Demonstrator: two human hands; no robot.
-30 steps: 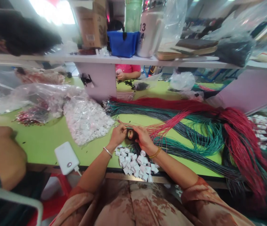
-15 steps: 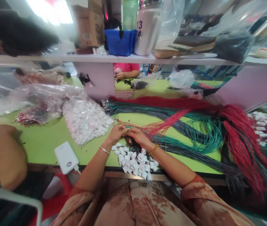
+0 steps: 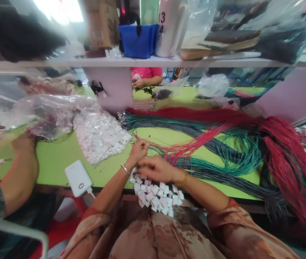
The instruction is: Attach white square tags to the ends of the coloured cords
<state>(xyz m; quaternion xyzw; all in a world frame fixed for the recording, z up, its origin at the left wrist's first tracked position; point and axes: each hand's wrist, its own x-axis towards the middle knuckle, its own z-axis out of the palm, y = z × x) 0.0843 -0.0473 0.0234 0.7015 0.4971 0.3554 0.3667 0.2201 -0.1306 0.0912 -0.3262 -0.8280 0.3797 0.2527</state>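
My left hand (image 3: pixel 138 151) is closed in a pinch at the near ends of the thin wires; what lies between its fingertips is too small to make out. Just right of it, my right hand (image 3: pixel 156 169) is smeared by motion, low over a pile of small white connector housings (image 3: pixel 159 196) at the table's front edge. Its fingers point left, and I cannot tell whether they hold anything. Red wires (image 3: pixel 193 144) fan out to the right behind my hands. Green wires (image 3: pixel 209 165) and black wires (image 3: pixel 231 180) run beside them.
A clear plastic bag of white housings (image 3: pixel 99 135) lies left of my hands. Nearer stands a white power bank (image 3: pixel 78 178) with a cable. A co-worker's arm (image 3: pixel 23 158) rests at the left. Above runs a shelf (image 3: pixel 88 63) with a blue bin (image 3: pixel 138 41).
My hands were together at the wire ends. The right hand has drawn away toward me, over the white housings; the left stays near the wires. The co-worker's arm at the left has shifted.
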